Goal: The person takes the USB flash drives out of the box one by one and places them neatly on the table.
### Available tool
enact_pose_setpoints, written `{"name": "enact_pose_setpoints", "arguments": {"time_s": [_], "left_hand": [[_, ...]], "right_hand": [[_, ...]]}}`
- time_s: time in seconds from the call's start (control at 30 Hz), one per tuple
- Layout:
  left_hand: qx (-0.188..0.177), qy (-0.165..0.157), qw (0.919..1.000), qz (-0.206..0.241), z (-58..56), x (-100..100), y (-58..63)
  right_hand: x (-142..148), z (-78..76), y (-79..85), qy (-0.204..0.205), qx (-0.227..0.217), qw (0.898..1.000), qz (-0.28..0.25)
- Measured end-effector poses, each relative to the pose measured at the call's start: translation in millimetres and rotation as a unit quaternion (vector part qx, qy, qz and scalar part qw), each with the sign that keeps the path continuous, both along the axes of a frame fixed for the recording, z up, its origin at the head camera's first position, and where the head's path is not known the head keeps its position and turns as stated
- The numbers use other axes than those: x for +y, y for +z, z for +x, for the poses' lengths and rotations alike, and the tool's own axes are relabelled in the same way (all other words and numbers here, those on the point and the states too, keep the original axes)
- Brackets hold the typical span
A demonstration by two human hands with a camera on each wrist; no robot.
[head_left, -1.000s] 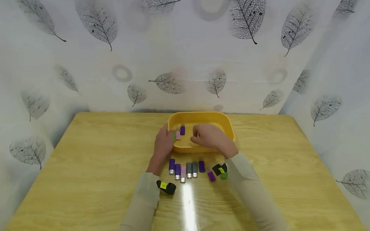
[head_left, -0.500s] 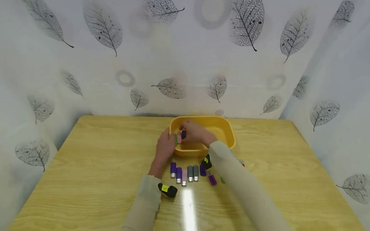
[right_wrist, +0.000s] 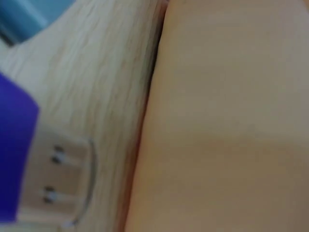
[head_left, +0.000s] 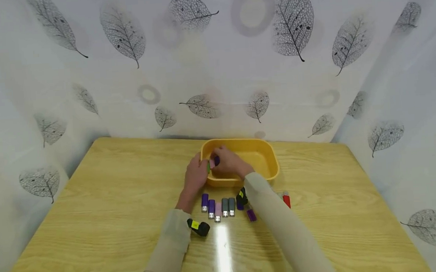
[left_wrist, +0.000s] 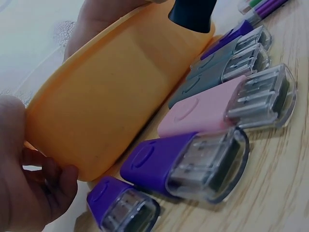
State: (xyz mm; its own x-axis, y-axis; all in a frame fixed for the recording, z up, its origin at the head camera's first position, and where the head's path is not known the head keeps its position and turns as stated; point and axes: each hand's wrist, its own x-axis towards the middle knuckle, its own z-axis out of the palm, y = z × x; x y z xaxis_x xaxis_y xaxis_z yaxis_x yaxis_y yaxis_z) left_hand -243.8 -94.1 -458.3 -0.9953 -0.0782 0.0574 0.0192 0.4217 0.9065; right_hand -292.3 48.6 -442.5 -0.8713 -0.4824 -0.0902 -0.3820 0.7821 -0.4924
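A yellow plastic tray (head_left: 257, 141) stands near the back of the table. My left hand (head_left: 195, 172) grips its left end; the left wrist view shows thumb and fingers curled at the tray's corner. Inside the tray, my right hand (head_left: 230, 162) bends over the left end, with fingers around a purple USB stick (head_left: 217, 160). Beside that lie a pink USB stick (head_left: 212, 164) and a green one (head_left: 208, 167), close to my left fingers. The right wrist view holds only the tray's side wall (right_wrist: 227, 106) and a blurred purple USB stick (right_wrist: 14, 150); the right hand is out of it.
In front of the tray runs a row of USB sticks with clear caps: purple (left_wrist: 154, 162), pink (left_wrist: 198, 108) and grey (left_wrist: 203, 75) among them. A red stick (head_left: 286, 199) lies right of my right forearm. Black wrist cameras (head_left: 198, 227) hang under both wrists.
My right hand has moved left inside the tray to the purple USB stick. The right forearm now uncovers the red stick. My left hand stays on the tray; the head view has tilted slightly.
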Motion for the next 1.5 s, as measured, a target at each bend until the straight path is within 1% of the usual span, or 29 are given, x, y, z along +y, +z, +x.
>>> {"name": "enact_pose_setpoints", "arguments": {"time_s": [0.27,0.37,0.5,0.7,0.9,1.2,1.4,1.5], "left_hand": [[-0.031,0.008,0.9995,-0.006,4.2,-2.5,-5.6],[-0.018,0.007,0.9998,-0.01,2.1,-2.7,-7.2],[-0.003,0.001,1.0,-0.001,-1.2,-0.4,-3.9],[-0.012,0.006,0.9999,-0.004,1.6,1.3,-3.7],[-0.007,0.009,0.9999,-0.003,-2.1,0.8,-2.4],[0.0,0.01,0.9999,-0.007,-5.1,1.9,-3.7],[-0.012,0.009,0.9999,-0.002,-4.0,1.7,-4.4],[-0.01,0.009,0.9999,0.002,-3.7,1.8,-4.9]], "right_hand": [[-2.5,3.8,-8.8,0.01,-0.027,1.0,-0.005],[-3.0,4.2,-7.7,-0.002,-0.02,1.0,0.0],[-1.2,2.2,-5.1,-0.013,-0.008,1.0,0.004],[-0.4,3.0,-8.3,-0.013,-0.015,1.0,0.008],[-1.9,1.1,-5.4,-0.011,-0.013,1.0,0.013],[-2.4,0.3,-2.5,-0.039,-0.008,0.999,0.03],[-2.8,1.7,-2.2,-0.03,-0.012,0.998,0.046],[-2.8,2.9,-1.6,-0.03,-0.011,0.998,0.051]]}}
